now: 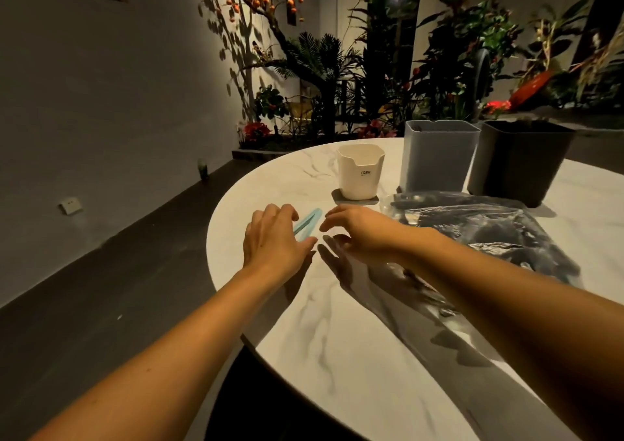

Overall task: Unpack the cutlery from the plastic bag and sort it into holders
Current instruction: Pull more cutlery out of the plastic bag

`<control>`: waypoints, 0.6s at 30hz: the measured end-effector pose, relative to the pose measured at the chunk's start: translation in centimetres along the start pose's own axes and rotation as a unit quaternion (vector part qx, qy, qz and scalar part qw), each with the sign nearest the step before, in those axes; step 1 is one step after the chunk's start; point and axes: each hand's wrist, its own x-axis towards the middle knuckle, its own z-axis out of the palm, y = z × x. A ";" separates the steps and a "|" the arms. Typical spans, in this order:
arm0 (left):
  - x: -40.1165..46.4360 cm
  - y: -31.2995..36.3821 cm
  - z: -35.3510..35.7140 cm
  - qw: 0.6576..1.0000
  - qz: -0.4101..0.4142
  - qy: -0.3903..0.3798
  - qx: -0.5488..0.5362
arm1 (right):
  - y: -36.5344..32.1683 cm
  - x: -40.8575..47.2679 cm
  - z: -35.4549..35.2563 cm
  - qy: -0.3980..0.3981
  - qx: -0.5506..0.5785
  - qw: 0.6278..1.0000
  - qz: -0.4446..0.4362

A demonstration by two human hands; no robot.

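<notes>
Marble-patterned round surface, dim room, plants behind. Task items: one clear plastic bag at 3 o'clock, crinkled, dark cutlery showing through; count inside cannot be told. One pale teal utensil lies flat at centre between both hands. Three holders at 12 to 1 o'clock: one white holder on a grey coaster, one grey holder, one black holder. Left hand fingers loosely spread, over the utensil's near end; contact cannot be told. Right hand relaxed, empty
</notes>
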 end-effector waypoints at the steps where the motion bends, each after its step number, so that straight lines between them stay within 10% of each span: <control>1: -0.3 0.7 0.0 1.000 0.013 0.010 -0.008 | 0.2 -0.7 -0.6 0.008 0.003 1.000 0.001; 18: -7.4 13.9 1.5 0.933 0.298 -0.107 -0.173 | 7.1 -17.9 -6.8 0.101 0.069 0.985 0.125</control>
